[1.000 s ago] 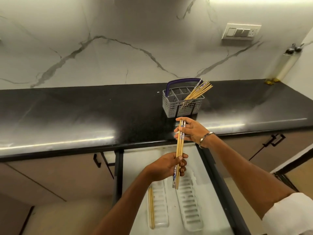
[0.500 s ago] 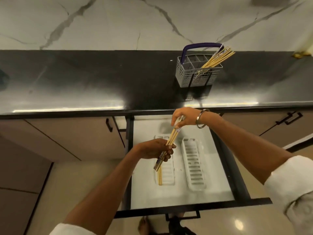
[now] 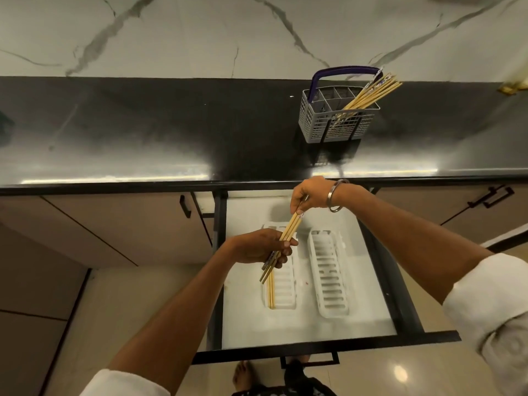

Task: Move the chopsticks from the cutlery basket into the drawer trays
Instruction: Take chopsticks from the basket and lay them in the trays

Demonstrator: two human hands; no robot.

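A cutlery basket (image 3: 337, 121) stands on the counter (image 3: 171, 132), right of centre, with chopsticks (image 3: 371, 94) leaning out of its right side. Below the counter edge a drawer (image 3: 314, 327) is pulled out. Two trays (image 3: 328, 270) lie side by side in it. A pair of chopsticks (image 3: 271, 292) lies along the left tray's left edge. Both hands hold a bundle of chopsticks (image 3: 288, 231) above the left tray.

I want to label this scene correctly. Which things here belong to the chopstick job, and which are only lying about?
Belong to the job:
held chopsticks, in left hand and right hand
cutlery basket with chopsticks
left tray, holding a pair
right tray
drawer

Just lying about:
black countertop
cabinet handle
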